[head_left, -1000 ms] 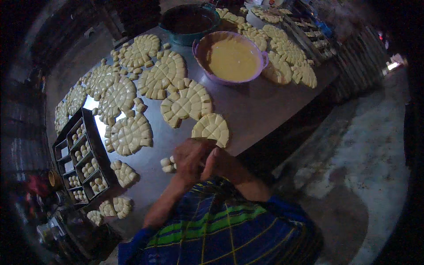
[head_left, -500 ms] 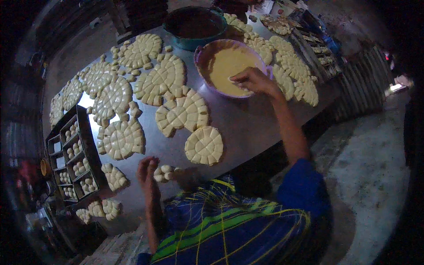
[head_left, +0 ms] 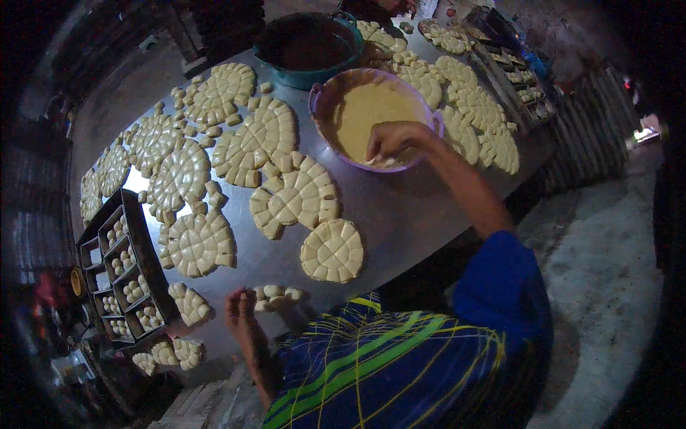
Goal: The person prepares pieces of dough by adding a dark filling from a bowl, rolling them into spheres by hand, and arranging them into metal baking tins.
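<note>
My right hand (head_left: 396, 141) reaches over the near side of a purple basin (head_left: 323, 118) filled with a pale yellow mixture (head_left: 371, 107). Its fingers are bent down and pinched together, with a whitish bit at the tips too small to make out. My left hand (head_left: 241, 306) is at the table's near edge, fingers curled together; what they hold, if anything, is hidden. Beside it lie a few small dough pieces (head_left: 275, 294). Between the hands sits a round of dough cut into wedges (head_left: 332, 250), with a larger cut slab (head_left: 296, 199) just beyond.
Several scored dough rounds (head_left: 196, 243) cover the left of the metal table (head_left: 400, 222). A black divided tray (head_left: 139, 250) holds dough balls at the left edge. Behind the purple basin stands a dark green basin (head_left: 286, 75). More dough (head_left: 464, 100) and another tray (head_left: 525, 82) are at the right.
The view has shifted slightly. My right hand has moved nearer the basin's close rim, with the wrist raised and the fingers pointing down. My left hand stays by the small dough pieces.
</note>
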### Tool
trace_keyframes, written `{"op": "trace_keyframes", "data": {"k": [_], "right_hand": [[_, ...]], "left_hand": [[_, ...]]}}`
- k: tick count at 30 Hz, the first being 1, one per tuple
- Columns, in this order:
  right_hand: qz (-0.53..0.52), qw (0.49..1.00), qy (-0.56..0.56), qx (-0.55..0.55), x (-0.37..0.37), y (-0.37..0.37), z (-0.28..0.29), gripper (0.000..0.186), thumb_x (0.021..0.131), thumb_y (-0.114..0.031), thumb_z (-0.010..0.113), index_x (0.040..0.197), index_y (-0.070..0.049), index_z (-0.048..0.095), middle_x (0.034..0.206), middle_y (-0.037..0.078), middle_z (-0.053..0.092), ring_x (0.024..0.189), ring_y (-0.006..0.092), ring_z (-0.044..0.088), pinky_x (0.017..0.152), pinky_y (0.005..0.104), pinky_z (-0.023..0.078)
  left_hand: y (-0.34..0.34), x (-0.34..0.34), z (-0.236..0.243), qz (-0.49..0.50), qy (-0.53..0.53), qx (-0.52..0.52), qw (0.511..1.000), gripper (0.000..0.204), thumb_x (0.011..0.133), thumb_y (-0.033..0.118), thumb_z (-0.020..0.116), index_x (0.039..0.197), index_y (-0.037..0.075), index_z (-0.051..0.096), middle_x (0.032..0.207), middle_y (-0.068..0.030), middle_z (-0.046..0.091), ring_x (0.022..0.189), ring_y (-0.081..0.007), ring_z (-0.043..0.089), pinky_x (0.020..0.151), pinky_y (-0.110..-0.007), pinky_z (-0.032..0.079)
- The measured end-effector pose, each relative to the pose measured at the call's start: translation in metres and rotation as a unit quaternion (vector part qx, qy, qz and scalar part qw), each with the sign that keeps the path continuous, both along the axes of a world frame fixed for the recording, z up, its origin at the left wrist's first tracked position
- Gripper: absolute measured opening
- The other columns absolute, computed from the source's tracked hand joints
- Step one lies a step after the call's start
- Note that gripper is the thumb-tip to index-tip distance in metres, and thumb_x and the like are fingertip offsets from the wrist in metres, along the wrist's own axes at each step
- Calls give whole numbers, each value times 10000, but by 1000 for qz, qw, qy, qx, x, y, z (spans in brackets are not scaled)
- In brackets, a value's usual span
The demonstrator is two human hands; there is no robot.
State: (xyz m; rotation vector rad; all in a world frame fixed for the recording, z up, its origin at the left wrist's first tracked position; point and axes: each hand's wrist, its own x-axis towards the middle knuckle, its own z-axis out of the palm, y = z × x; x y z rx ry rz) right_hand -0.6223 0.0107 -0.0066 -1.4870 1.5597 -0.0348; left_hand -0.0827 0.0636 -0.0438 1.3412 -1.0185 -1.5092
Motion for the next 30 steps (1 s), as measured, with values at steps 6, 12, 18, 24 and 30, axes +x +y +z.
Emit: {"op": "trace_keyframes", "data": {"k": [6,12,18,24,30], "right_hand": [[-2,1000,-4,-24,8,15,26,351,748,-2,731,1097,-31,728,996,91,746,857,164,684,715,330,544],[-96,990,-100,-40,2,32,30,343,820,-37,708,1163,-27,693,1072,68,717,928,152,669,740,300,536],[-260,860,-430,-86,88,43,52,496,878,-67,681,1345,-46,517,1241,70,622,1052,168,631,892,324,536],[-288,708,-641,-76,225,65,45,702,876,14,662,1470,-104,308,1255,112,587,1077,210,632,901,342,568],[-316,679,-658,-73,276,78,40,731,883,53,635,1483,-122,255,1258,132,577,1093,215,625,812,323,606]], "left_hand": [[-16,-20,14,-31,4,-11,999,177,946,146,597,1043,0,620,1018,-83,639,973,-170,602,911,-315,475],[-22,-25,18,-46,11,-12,999,188,951,169,595,1056,15,617,1013,-77,645,965,-176,609,910,-311,475],[-13,-56,20,-141,114,136,974,312,968,263,588,1169,24,585,1098,-107,641,1028,-214,614,927,-345,486],[-14,-108,48,-233,331,224,886,465,1000,375,512,1324,41,510,1270,-105,588,1150,-236,570,1007,-392,443],[-9,-90,58,-171,363,242,883,283,1003,293,516,1194,92,571,1159,-29,621,1093,-169,583,976,-382,468]]}}
